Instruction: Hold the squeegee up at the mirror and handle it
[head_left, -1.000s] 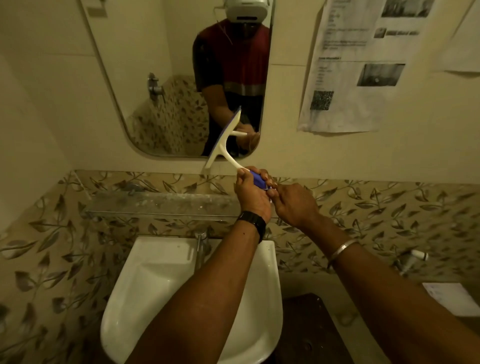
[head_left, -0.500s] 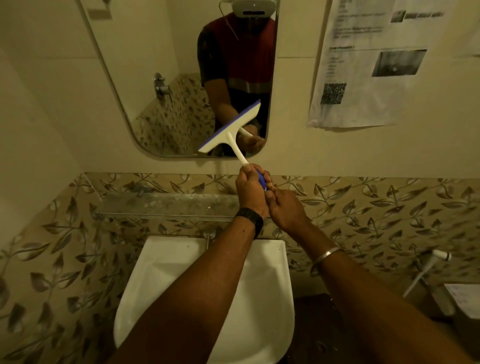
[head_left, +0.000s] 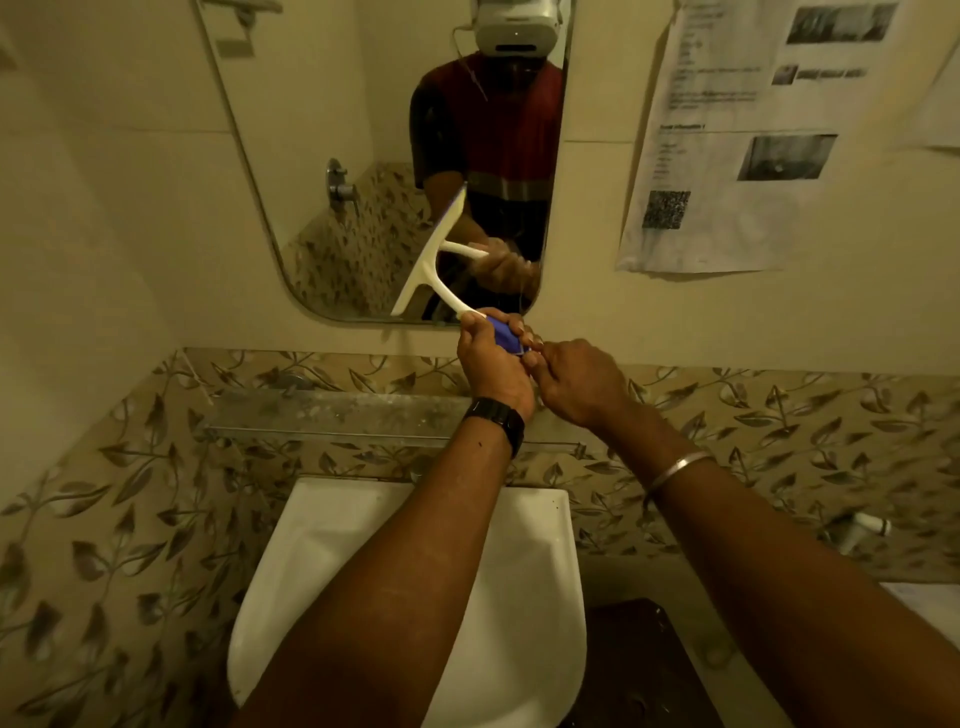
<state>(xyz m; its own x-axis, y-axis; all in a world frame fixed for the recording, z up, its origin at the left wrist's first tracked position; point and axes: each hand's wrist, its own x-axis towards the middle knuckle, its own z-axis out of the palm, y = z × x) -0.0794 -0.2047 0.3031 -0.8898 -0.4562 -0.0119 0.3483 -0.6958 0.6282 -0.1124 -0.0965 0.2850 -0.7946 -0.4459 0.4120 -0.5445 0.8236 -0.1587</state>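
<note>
Head view: left hand (head_left: 493, 364) at frame centre, fingers curled tight round the blue grip of a squeegee (head_left: 434, 265); black watch (head_left: 496, 418) on that wrist. Right hand (head_left: 576, 382) just beside it, fingertips pinching at the very end of the blue grip, touching the left hand; thin bangle (head_left: 675, 467) on that forearm. Squeegee's white blade tilted steeply, laid against the lower middle of the mirror (head_left: 322, 171), near the bottom edge; whether flat on the glass, hard to tell. Below: a narrow shelf (head_left: 337, 413) on the leaf-patterned tiles, a white sink (head_left: 332, 545) at lower centre. Printed sheets (head_left: 727, 156) on the wall, upper right.

Step in hand, by the look of it: wiping the mirror, blade low on the glass. Next move likely calls for steady two-handed pressure and an even pull across the glass.
</note>
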